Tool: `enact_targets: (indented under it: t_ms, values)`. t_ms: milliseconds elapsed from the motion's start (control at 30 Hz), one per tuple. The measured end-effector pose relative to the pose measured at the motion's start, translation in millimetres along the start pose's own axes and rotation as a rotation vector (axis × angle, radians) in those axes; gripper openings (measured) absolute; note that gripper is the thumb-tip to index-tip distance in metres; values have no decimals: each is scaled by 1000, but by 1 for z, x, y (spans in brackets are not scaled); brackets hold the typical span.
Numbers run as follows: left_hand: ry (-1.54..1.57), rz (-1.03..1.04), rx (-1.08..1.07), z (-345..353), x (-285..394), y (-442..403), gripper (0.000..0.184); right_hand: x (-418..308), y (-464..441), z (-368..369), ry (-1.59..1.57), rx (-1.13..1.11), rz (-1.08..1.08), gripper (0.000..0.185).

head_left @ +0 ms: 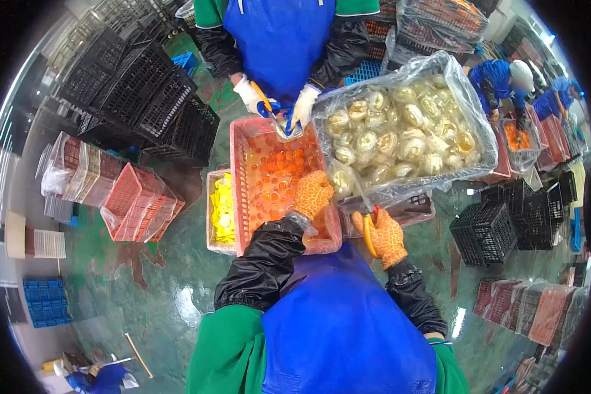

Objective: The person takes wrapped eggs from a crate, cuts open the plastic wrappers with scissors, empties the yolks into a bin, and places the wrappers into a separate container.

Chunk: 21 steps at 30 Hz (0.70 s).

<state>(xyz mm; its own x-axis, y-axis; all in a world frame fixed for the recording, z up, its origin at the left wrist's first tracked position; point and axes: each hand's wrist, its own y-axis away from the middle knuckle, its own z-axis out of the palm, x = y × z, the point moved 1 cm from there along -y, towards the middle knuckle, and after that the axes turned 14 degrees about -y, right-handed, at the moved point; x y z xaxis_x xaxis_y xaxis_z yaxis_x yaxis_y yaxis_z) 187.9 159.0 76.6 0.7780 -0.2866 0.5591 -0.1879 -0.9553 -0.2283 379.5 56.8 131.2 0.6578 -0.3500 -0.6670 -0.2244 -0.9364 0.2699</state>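
Nearest: wearer's blue apron [348, 322], green sleeves with black over-sleeves [259, 259]. Left hand [313, 195], in an orange patterned glove, is over the right side of a pink plastic crate [241, 190], beside the near corner of the big tray; fingers curled, cannot tell whether they grip anything. Right hand [387, 240], same glove, just right of the crate; fingers wrapped around a hand tool with a curved yellow-orange handle [369, 238], which points up toward the tray. Its working end is too small to make out. In the pink crate, glossy round orange pieces [279, 172] lie in cloudy liquid. Against its left side, a smaller crate of bright yellow packets [222, 205]. To the right, a large tray lined with clear plastic [486, 134], filled with pale yellow-green rounded pieces [410, 115]. Across the crate, a co-worker in a blue apron [279, 49]; white-and-blue gloves [302, 108], an orange-handled tool [261, 96] in one, a small greyish item [289, 130] at the fingers, by the crate's far edge. Farther off: stacked black crates [144, 98] at left, more people [496, 82] in blue bent over crates at far right.
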Motion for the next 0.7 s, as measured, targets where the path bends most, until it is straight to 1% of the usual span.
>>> enact_targets:
  t_ms: [33,67,100,133,200,267,300,333,367,500,567,600,667,700]
  values:
    - [255,-256,-175,-2,-9,2,16,-3,4,-4,-38,-40,-16,66]
    - [254,-261,-171,-7,-14,7,16,-6,6,-9,-74,-77,-35,72]
    - [347,-276,-132,-20,-11,9,15,-10,10,-14,-80,-139,-45,83]
    - [440,-288,-93,-32,-7,12,15,-10,8,-14,-77,-141,-53,83]
    - [420,-283,-76,-41,-6,15,14,-7,5,-8,-39,-265,-63,87]
    - [137,10,22,-44,-4,16,11,-7,1,-3,-63,-297,-92,90]
    - [189,63,-49,-49,-2,17,10,-12,0,-2,-45,-313,-136,92]
    - [186,60,-44,-55,-2,17,10,-20,-1,-1,-28,-329,-180,93]
    - [156,88,-53,-60,0,17,10,-27,-2,-5,-40,-399,-127,94]
    - [39,190,-85,-78,1,19,9,-36,-5,5,-79,-424,-117,89]
    - [3,206,-87,-84,-5,21,8,-43,-5,9,-108,-508,-40,78]
    - [-5,230,-75,-84,-10,22,8,-36,-8,18,-107,-514,-47,78]
    - [-15,248,-59,-86,-22,23,8,-18,-17,39,-56,-432,-213,66]
    - [-44,229,-89,-88,-30,23,8,-21,-17,40,-54,-437,-218,66]
